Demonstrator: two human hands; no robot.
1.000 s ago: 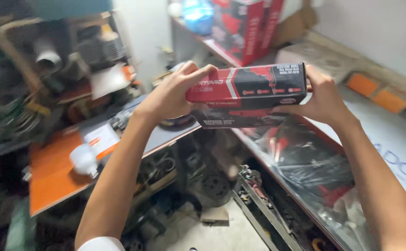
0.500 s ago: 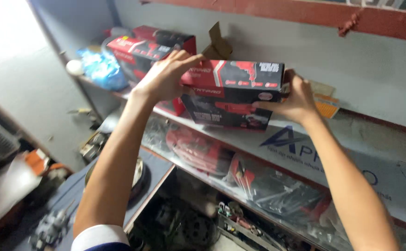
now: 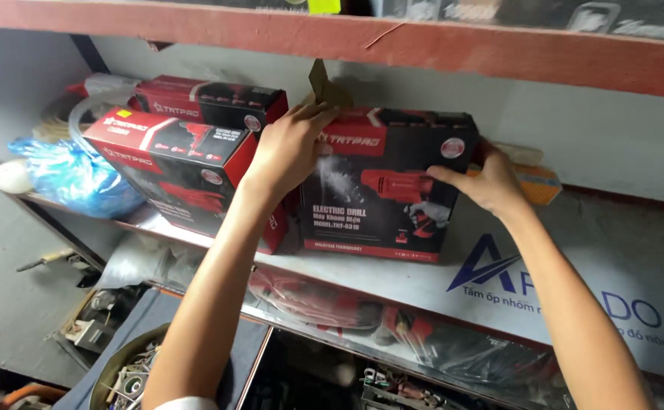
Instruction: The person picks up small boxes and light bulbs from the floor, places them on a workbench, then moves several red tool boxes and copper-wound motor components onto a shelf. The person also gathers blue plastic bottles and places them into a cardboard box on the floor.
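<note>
Red-black drill box (image 3: 389,190) upright at shelf (image 3: 438,285) front edge; your left hand (image 3: 290,148) and right hand (image 3: 484,178) clamp its sides

Grey wall (image 3: 598,144), red wooden upper shelf (image 3: 438,45) (paint worn), grey concrete floor (image 3: 13,281)

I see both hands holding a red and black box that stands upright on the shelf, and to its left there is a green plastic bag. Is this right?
Not quite: the plastic bag is blue, not green, as the head view shows. The rest holds: the left hand and right hand hold the red and black box, which stands upright on the shelf, with the bag to its left.
</note>
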